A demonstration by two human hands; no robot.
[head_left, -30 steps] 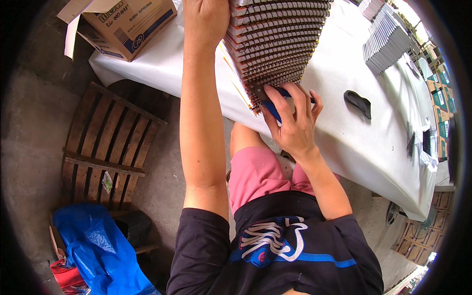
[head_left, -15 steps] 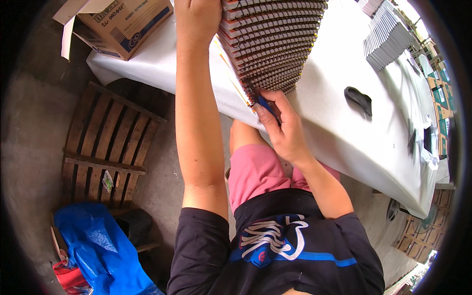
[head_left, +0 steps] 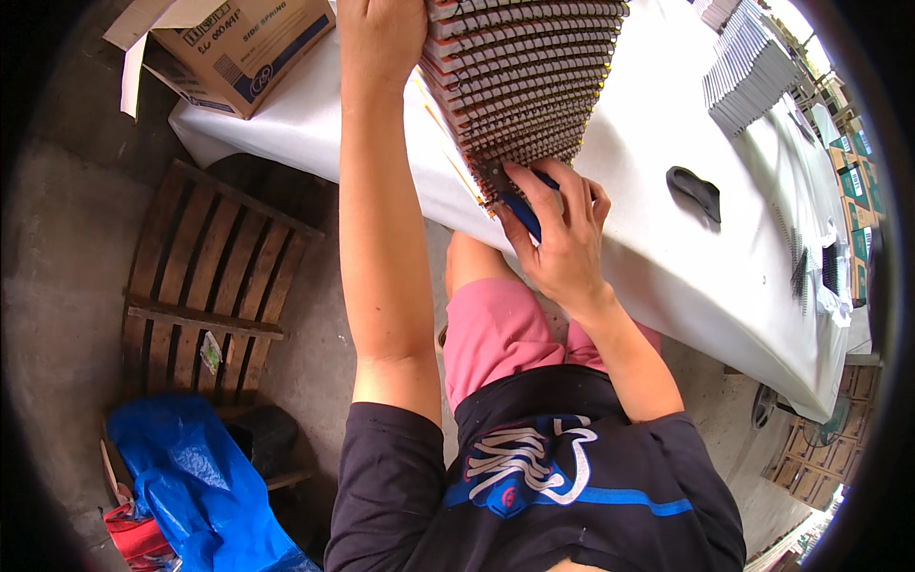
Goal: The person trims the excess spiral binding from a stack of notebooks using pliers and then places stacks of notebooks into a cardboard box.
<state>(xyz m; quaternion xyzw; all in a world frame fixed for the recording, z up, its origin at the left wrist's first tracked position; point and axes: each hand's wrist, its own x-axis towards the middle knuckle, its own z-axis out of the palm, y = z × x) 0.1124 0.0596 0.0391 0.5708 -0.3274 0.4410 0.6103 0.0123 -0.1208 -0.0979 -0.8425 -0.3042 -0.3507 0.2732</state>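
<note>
Right fingers (head_left: 540,197) hold a blue-handled tool (head_left: 520,216) against the ridged, coil-bound stack (head_left: 524,76); left hand (head_left: 385,40) at its left edge, grip unclear.

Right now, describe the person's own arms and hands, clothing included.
The left hand, cropped by the upper edge, and right hand show no gloves. Both forearms are bare, without visible watch or bracelet. Short black fabric sleeves end near the elbows, belonging to a black T-shirt with a white and blue print.
</note>
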